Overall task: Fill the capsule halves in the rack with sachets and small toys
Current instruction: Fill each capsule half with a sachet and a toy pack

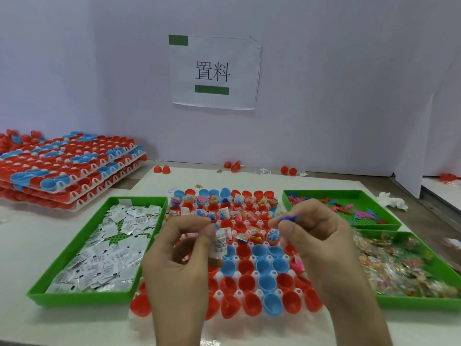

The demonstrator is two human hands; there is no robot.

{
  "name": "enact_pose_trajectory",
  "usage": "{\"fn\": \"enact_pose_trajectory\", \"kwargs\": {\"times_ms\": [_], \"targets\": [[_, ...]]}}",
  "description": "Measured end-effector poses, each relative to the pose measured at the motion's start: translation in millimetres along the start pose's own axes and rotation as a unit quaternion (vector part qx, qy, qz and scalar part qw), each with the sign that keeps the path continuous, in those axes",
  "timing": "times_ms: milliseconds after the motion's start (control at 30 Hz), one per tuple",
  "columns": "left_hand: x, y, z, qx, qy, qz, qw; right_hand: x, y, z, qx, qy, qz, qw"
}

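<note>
A white rack of red and blue capsule halves lies in front of me. Its far rows hold sachets and small toys; the near rows are bare. My left hand hovers over the rack's left side and pinches a white sachet between thumb and forefinger, with more sachets tucked in the palm. My right hand is above the rack's right side and pinches a small blue toy at its fingertips.
A green tray of white sachets lies left of the rack. On the right stand a green tray of small coloured toys and a green tray of clear candy packets. Stacked filled racks sit at far left. Loose red halves lie by the wall.
</note>
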State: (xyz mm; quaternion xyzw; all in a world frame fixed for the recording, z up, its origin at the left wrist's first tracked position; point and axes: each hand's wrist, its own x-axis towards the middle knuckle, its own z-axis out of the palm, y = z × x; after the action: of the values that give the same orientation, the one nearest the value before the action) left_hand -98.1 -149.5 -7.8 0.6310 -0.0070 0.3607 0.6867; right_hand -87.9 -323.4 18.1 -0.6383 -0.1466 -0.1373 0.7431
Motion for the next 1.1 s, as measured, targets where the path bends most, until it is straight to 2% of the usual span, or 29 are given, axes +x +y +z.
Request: {"fn": "enact_pose_trajectory", "kwargs": {"times_ms": [200,467,700,900,1100], "targets": [[-4.2,6.6,11.4,0.014,-0.007,0.044,0.999,-6.6,-1.2,9.4,-0.017,-0.089,0.016,0.996],[-3.4,13.9,14.1,-0.002,0.021,0.060,0.998,-6.2,-3.1,15.9,-0.051,-0.085,-0.022,0.995],[-4.6,19.3,19.5,-0.037,0.003,0.014,0.999,-8.4,-0.7,25.7,-0.024,-0.065,0.000,0.998],[-4.4,20.1,21.8,-0.061,-0.013,-0.008,0.998,-9.2,-0.5,23.3,-0.048,-0.035,0.016,0.998],[-11.7,13.0,18.1,-0.095,-0.014,-0.067,0.993,-10.8,3.4,25.9,-0.054,-0.056,0.010,0.997]]}}
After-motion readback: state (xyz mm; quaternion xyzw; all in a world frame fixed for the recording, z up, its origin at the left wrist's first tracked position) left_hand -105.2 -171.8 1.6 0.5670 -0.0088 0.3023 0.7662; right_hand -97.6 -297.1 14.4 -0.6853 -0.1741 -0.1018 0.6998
